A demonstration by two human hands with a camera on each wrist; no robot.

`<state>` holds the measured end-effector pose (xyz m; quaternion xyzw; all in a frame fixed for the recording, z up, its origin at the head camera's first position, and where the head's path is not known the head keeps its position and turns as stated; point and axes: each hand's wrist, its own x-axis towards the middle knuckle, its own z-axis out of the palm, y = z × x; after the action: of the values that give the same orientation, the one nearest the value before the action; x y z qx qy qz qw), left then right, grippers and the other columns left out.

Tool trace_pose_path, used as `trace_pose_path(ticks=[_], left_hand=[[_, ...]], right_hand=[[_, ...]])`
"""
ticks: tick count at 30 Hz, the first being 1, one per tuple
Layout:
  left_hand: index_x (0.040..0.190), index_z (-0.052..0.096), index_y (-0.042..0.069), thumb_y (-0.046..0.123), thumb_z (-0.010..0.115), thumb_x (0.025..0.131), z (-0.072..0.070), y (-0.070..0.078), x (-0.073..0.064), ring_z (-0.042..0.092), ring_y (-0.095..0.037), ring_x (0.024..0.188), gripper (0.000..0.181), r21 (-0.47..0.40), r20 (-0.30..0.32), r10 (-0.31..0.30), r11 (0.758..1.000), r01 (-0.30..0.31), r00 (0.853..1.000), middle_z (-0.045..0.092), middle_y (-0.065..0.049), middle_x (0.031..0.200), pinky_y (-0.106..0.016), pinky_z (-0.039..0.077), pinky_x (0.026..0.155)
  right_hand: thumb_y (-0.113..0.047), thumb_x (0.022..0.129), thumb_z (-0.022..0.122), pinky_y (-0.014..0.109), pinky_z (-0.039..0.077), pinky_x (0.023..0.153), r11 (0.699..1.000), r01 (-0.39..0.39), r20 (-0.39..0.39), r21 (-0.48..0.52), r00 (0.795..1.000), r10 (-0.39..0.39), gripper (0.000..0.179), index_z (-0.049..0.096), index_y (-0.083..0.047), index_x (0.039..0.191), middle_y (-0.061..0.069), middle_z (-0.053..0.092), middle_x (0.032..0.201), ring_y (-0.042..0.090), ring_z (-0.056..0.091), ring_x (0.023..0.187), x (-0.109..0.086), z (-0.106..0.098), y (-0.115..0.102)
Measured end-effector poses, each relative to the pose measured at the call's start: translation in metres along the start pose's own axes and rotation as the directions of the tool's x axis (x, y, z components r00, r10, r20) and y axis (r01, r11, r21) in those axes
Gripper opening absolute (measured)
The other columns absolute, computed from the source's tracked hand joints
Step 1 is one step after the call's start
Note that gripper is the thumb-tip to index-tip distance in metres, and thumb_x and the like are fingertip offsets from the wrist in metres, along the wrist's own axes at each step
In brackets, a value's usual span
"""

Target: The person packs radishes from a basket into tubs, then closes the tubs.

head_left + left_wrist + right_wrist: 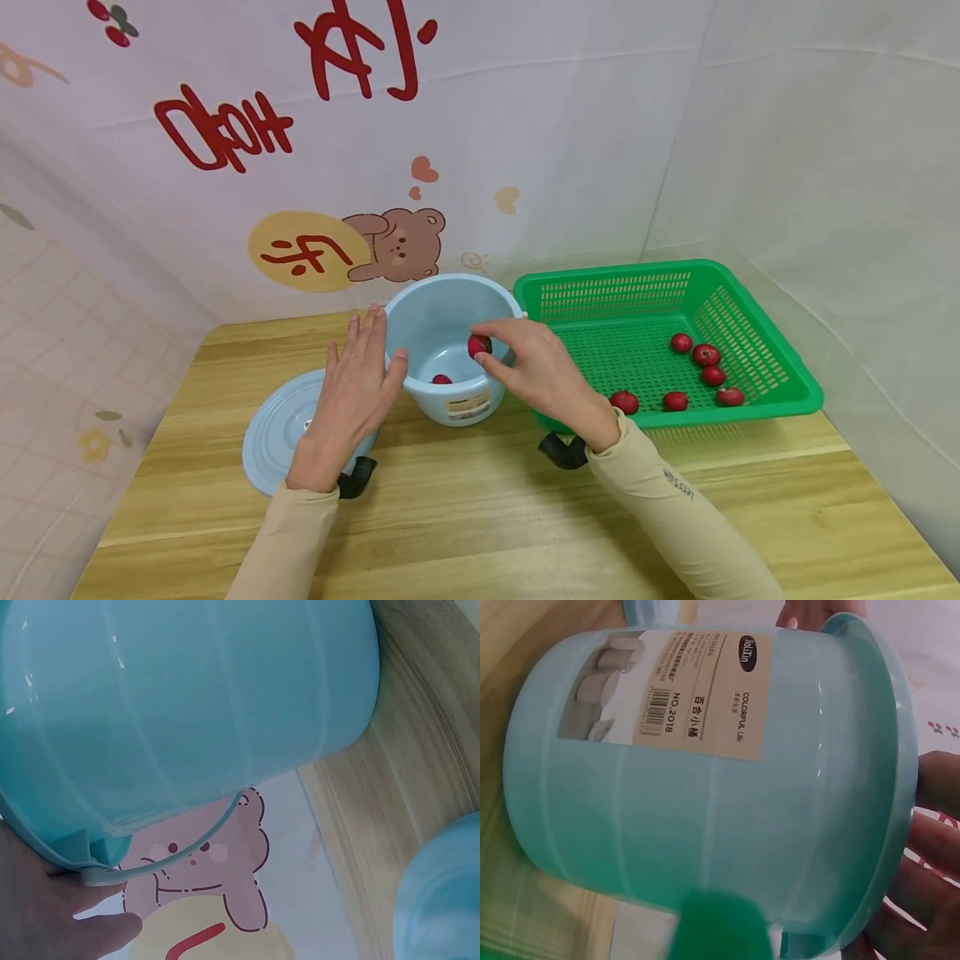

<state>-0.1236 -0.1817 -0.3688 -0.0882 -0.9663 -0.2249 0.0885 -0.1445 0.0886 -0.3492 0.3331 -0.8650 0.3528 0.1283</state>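
A light blue bucket (442,400) stands on the wooden table, with one small red fruit (442,380) on its bottom. My right hand (525,358) reaches over the bucket's rim and pinches another red fruit (478,345) above the opening. My left hand (358,379) lies flat and straight against the bucket's left side, thumb at the rim. The left wrist view shows the bucket wall (187,712) and its handle (172,855) close up. In the right wrist view the bucket's label (682,694) faces the camera and my fingers (930,847) sit at the rim.
A green basket (757,333) stands to the right of the bucket, holding several red fruits (705,355). The bucket's blue lid (277,433) lies on the table at the left. Walls covered in white sheeting close the back and right side.
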Motion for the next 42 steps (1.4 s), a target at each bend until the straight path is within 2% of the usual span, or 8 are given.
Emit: trace_pose_path(ticks=[5,8,12,18,24,28,33,42], left_hand=[[0.165,0.019,0.001,0.045,0.035,0.108,0.001,-0.002,0.0,0.009,-0.039,0.158,0.073,-0.014,-0.003,-0.004,1.0,0.004,1.0,0.016,-0.012,0.172,-0.072,0.008,0.119],[0.165,0.019,0.001,0.043,0.036,0.108,0.001,-0.004,-0.001,0.01,-0.039,0.158,0.073,-0.023,-0.008,-0.01,1.0,0.01,1.0,0.016,-0.012,0.172,-0.072,0.008,0.119],[0.164,0.019,0.001,0.041,0.038,0.107,0.003,-0.005,-0.002,0.011,-0.039,0.158,0.072,-0.037,-0.019,-0.01,0.999,0.01,1.0,0.017,-0.013,0.172,-0.072,0.009,0.119],[0.163,0.021,-0.001,0.038,0.038,0.107,0.005,-0.007,-0.002,0.012,-0.039,0.158,0.07,-0.05,-0.037,0.0,0.999,-0.002,0.999,0.019,-0.013,0.171,-0.072,0.009,0.119],[0.163,0.022,-0.002,0.036,0.039,0.106,0.006,-0.008,-0.002,0.013,-0.039,0.158,0.07,-0.052,-0.046,0.009,0.999,-0.011,0.999,0.021,-0.015,0.171,-0.072,0.009,0.119],[0.163,0.022,-0.002,0.036,0.039,0.106,0.006,-0.008,-0.001,0.015,-0.039,0.157,0.07,-0.048,-0.051,0.015,0.999,-0.017,0.999,0.021,-0.015,0.17,-0.073,0.01,0.118],[0.163,0.022,-0.001,0.036,0.039,0.106,0.007,-0.007,0.0,0.015,-0.039,0.157,0.07,-0.056,-0.052,0.014,0.998,-0.017,0.999,0.021,-0.015,0.17,-0.072,0.009,0.119],[0.163,0.022,-0.001,0.035,0.04,0.106,0.009,-0.005,0.002,0.015,-0.039,0.157,0.07,-0.062,-0.051,0.02,0.998,-0.023,0.998,0.021,-0.015,0.17,-0.071,0.009,0.12]], right_hand=[[-0.024,0.098,0.072,0.049,0.048,0.107,0.999,-0.028,0.047,-0.023,0.998,0.029,0.037,0.071,-0.01,0.133,0.005,0.069,0.135,0.027,0.057,0.135,-0.001,0.0,0.0],[-0.024,0.1,0.07,0.05,0.044,0.112,1.0,-0.015,0.05,-0.014,0.999,0.015,0.038,0.07,-0.009,0.134,0.005,0.067,0.138,0.027,0.054,0.138,-0.005,-0.001,0.0],[-0.024,0.1,0.07,0.048,0.046,0.11,0.999,0.023,0.002,0.022,1.0,-0.023,0.037,0.07,-0.009,0.134,0.003,0.067,0.138,0.025,0.057,0.135,-0.012,-0.006,-0.002],[-0.019,0.098,0.072,0.044,0.053,0.1,0.993,0.067,-0.083,0.094,0.995,-0.059,0.032,0.073,-0.012,0.129,0.0,0.071,0.13,0.02,0.064,0.125,-0.027,-0.022,-0.004],[-0.011,0.094,0.076,0.039,0.054,0.099,0.99,0.08,-0.117,0.117,0.991,-0.066,0.032,0.074,-0.011,0.126,-0.001,0.072,0.126,0.019,0.066,0.121,-0.043,-0.042,0.002],[-0.006,0.09,0.078,0.03,0.053,0.1,0.989,0.092,-0.141,0.112,0.987,-0.076,0.035,0.075,-0.012,0.124,-0.001,0.073,0.124,0.018,0.067,0.119,-0.053,-0.055,0.011],[-0.002,0.088,0.079,0.021,0.049,0.101,0.994,0.062,-0.147,0.094,0.988,-0.048,0.039,0.075,-0.014,0.125,-0.001,0.073,0.124,0.016,0.067,0.118,-0.066,-0.071,0.022],[0.001,0.086,0.08,0.014,0.047,0.098,0.999,-0.004,-0.125,0.052,0.992,0.01,0.041,0.075,-0.013,0.124,-0.001,0.074,0.121,0.008,0.065,0.118,-0.082,-0.088,0.044]])
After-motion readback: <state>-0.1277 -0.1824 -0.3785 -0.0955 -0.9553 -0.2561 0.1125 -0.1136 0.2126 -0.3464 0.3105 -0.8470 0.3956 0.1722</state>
